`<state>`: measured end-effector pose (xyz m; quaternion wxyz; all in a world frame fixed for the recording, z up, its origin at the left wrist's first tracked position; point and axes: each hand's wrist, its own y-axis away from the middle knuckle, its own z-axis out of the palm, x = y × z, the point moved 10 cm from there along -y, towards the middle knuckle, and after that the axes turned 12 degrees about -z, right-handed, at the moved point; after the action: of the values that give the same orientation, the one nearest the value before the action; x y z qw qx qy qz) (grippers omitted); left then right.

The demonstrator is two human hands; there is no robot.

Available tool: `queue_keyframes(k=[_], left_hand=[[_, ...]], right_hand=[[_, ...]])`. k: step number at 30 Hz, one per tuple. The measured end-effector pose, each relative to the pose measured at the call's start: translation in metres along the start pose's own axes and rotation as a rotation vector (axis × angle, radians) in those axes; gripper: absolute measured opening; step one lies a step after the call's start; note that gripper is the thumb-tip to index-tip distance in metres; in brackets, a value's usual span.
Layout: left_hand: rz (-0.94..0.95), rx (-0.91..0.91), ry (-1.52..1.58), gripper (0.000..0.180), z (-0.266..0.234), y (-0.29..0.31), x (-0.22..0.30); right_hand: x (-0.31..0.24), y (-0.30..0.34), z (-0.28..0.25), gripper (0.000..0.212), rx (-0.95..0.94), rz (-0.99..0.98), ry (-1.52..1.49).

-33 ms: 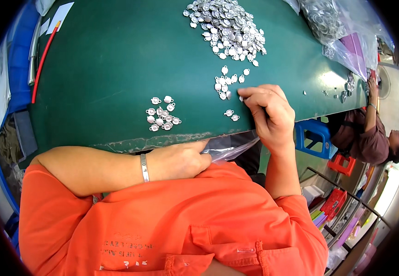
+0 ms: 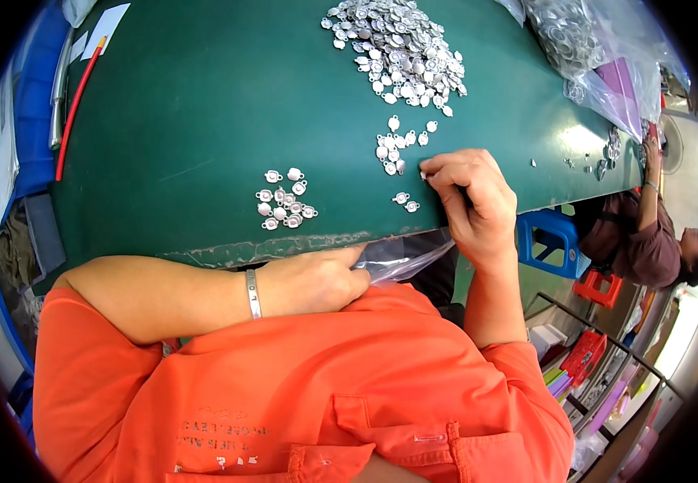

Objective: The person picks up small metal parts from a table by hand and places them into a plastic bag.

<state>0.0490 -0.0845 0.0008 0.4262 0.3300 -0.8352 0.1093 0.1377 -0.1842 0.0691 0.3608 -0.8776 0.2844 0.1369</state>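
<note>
Filling much of the scene, a dark green bench (image 2: 180,121), its near edge chipped and worn, stretches before a person in an orange shirt (image 2: 309,378). At right, a co-worker in a dark maroon top (image 2: 635,249) reaches to the bench's far end, near a blue stool (image 2: 558,219), a smaller red stool (image 2: 586,291) and loaded shelving (image 2: 607,342).

Worn lettering crosses the shirt's chest, upside down to the viewer; marks on the wearer's metal bracelet (image 2: 253,295) are too small to read.

A clear bag of metal parts (image 2: 562,36) slumps at the bench's upper right, beside a heaped pile of silver pieces (image 2: 401,52). At upper left, a red stick (image 2: 80,113) with a yellow end rests against a white card (image 2: 111,26).

The left hand (image 2: 313,282) lies at the near edge with fingers curled, beside a clear plastic bag (image 2: 401,259); whether it grips the bag cannot be told. The right hand (image 2: 475,193) pinches one small silver piece (image 2: 424,175) between thumb and fingertips, just right of a loose middle cluster (image 2: 393,150). Two stray pieces (image 2: 405,202) sit nearer the edge; another cluster (image 2: 281,200) lies farther left.
</note>
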Motion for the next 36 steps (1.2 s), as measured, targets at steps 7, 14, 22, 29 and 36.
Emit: queue_keyframes(k=[7,14,22,29,36], left_hand=[[-0.012,-0.012,-0.007,0.009,0.002,0.001,-0.001],[-0.019,-0.012,0.009,0.01,0.002,0.001,-0.002],[-0.006,-0.015,0.017,0.011,0.002,0.0,-0.001],[-0.012,-0.009,0.007,0.012,0.004,0.001,-0.003],[-0.009,-0.006,0.009,0.012,0.003,0.0,-0.002]], right_hand=[[0.028,0.033,-0.008,0.022,0.251,0.395,-0.391],[0.01,0.008,0.0,0.02,0.059,0.165,-0.367],[0.012,-0.002,0.017,0.024,0.127,0.214,-0.136],[0.017,0.01,0.008,0.022,0.233,0.285,-0.442],[-0.011,-0.017,0.017,0.021,-0.001,-0.135,-0.121]])
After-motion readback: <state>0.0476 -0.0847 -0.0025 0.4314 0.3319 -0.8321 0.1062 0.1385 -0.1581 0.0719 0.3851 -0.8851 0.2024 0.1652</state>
